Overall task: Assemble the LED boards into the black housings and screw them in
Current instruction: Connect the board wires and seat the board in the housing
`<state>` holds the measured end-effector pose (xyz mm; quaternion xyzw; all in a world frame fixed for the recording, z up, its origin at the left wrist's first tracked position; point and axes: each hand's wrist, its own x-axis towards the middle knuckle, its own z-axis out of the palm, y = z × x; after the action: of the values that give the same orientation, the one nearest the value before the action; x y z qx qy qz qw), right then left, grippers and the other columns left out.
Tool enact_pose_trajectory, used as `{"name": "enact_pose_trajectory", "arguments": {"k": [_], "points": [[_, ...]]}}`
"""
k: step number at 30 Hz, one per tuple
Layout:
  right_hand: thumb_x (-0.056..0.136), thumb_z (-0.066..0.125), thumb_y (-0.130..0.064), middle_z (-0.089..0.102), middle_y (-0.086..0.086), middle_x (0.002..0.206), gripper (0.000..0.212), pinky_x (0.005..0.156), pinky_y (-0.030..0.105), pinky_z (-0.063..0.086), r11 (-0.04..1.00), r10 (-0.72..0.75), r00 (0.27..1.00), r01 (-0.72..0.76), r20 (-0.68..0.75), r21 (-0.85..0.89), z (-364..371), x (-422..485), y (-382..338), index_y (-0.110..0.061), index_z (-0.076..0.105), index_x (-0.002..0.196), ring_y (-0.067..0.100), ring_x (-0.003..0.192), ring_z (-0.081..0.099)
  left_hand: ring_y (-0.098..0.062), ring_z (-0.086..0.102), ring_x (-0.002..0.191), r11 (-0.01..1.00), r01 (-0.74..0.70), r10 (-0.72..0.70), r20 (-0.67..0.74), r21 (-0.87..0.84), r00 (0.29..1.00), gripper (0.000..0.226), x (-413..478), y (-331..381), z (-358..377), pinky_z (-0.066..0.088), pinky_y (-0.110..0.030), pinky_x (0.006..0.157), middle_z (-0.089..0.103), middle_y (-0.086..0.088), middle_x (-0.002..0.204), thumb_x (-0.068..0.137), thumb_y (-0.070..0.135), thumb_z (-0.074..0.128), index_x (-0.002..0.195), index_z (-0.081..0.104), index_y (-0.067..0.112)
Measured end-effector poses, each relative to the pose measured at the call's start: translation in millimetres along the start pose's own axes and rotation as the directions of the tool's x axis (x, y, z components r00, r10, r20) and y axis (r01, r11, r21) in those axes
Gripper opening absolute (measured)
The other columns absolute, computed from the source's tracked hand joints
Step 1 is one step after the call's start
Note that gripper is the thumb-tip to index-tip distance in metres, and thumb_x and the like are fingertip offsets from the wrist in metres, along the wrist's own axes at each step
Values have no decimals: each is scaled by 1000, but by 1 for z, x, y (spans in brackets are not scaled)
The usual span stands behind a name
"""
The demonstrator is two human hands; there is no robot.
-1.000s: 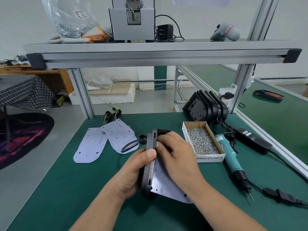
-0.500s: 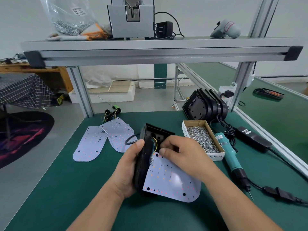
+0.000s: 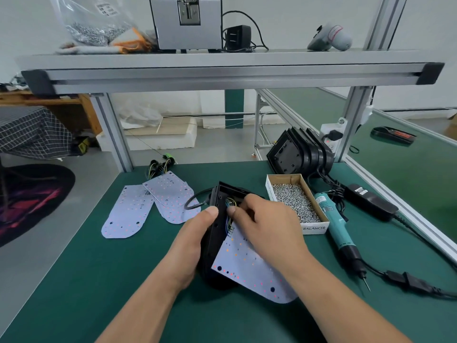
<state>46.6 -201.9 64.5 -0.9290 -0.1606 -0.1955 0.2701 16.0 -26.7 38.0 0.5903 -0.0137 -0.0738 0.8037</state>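
Left hand [image 3: 195,241] grips a black housing [image 3: 214,233], fingers curled round its back and thumb pressed on its rim. It stands the housing on edge on the green tabletop [image 3: 99,280], probably so the open inside faces the other hand. Right hand [image 3: 269,226] reaches into that opening with fingers curled, its fingertips pinching the thin coloured wires [image 3: 230,220].

At one o'clock from the hands, well apart, a stack of empty housings [image 3: 296,154] leans on edge, waiting its turn. The LED board [image 3: 249,271] being fitted hangs from the wires at five o'clock of the held housing. It tilts out of the shell, so it is not yet seated. At ten o'clock, spare boards [image 3: 128,214] lie flat and overlapping.

An electric screwdriver [image 3: 336,226] lies at three o'clock, tip toward the person, within easy reach of the right hand. Between it and the hands sits an open box of screws [image 3: 294,204].

Judging by this, the wires are being tucked in so the board can drop flat before any screw goes in.
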Motion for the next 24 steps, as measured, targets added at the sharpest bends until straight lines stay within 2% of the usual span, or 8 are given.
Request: {"name": "enact_pose_trajectory", "arguments": {"k": [3, 5, 7, 9, 13, 17, 21, 24], "points": [[95, 52, -73, 56, -5, 59, 51, 59, 35, 45, 999, -32, 999, 32, 5, 13, -1, 0, 6, -24, 52, 80, 17, 63, 57, -36, 67, 128, 998, -31, 32, -28, 45, 999, 57, 3, -3, -5, 53, -47, 106, 72, -18, 134, 96, 57, 53, 132, 73, 17], [86, 58, -76, 64, -14, 71, 49, 61, 27, 46, 997, -27, 988, 16, 152, 73, -7, 2, 13, -27, 61, 88, 6, 67, 59, -34, 69, 124, 994, -40, 47, -65, 103, 997, 57, 4, -6, -5, 51, -49, 107, 75, -14, 129, 93, 61, 50, 124, 77, 21], [81, 72, -63, 67, -28, 85, 32, 71, 29, 52, 989, -41, 936, -12, 349, 148, -13, 5, 19, -37, 66, 99, 1, 74, 62, -34, 73, 116, 986, -30, 47, -99, 161, 994, 59, 4, -8, -3, 54, -50, 103, 79, -10, 119, 89, 66, 49, 112, 79, 22], [85, 81, -41, 69, -21, 81, 18, 73, 34, 55, 962, -78, 897, -48, 436, 270, -17, 7, 23, -37, 68, 97, 2, 70, 61, -35, 73, 114, 982, -24, 48, -125, 186, 991, 60, 6, -10, -2, 55, -51, 102, 80, -10, 115, 87, 66, 49, 108, 79, 19], [94, 79, -15, 61, -13, 68, 16, 58, 20, 40, 758, -20, 940, -207, 340, 619, -23, 11, 31, -24, 74, 82, 4, 60, 50, -21, 75, 113, 985, -66, 86, -120, 159, 989, 55, 7, -9, 0, 58, -38, 90, 80, -5, 119, 89, 61, 47, 112, 81, 24], [97, 72, -5, 63, -2, 63, 10, 48, 18, 41, 420, 198, 918, -397, 345, 816, -23, 11, 32, -7, 72, 87, 7, 49, 52, -19, 69, 103, 992, -35, 52, -142, 120, 988, 55, 5, -10, 4, 52, -37, 89, 77, -2, 111, 84, 61, 50, 98, 72, 12], [98, 71, -7, 56, -7, 57, 13, 40, 16, 32, 407, 280, 910, -402, 307, 820, -12, 8, 26, -7, 70, 85, 4, 44, 42, -24, 73, 116, 998, -37, 44, -136, 57, 990, 55, 6, -12, 6, 51, -46, 103, 77, -7, 126, 88, 58, 53, 115, 78, 17], [99, 71, -9, 53, 1, 58, 15, 42, 22, 41, 414, 325, 918, -353, 226, 839, -5, 7, 23, 1, 67, 88, 11, 47, 44, -36, 69, 126, 991, -113, 117, -68, 71, 991, 61, 3, -8, 5, 50, -55, 110, 73, -14, 133, 93, 63, 64, 129, 74, 14]]}}
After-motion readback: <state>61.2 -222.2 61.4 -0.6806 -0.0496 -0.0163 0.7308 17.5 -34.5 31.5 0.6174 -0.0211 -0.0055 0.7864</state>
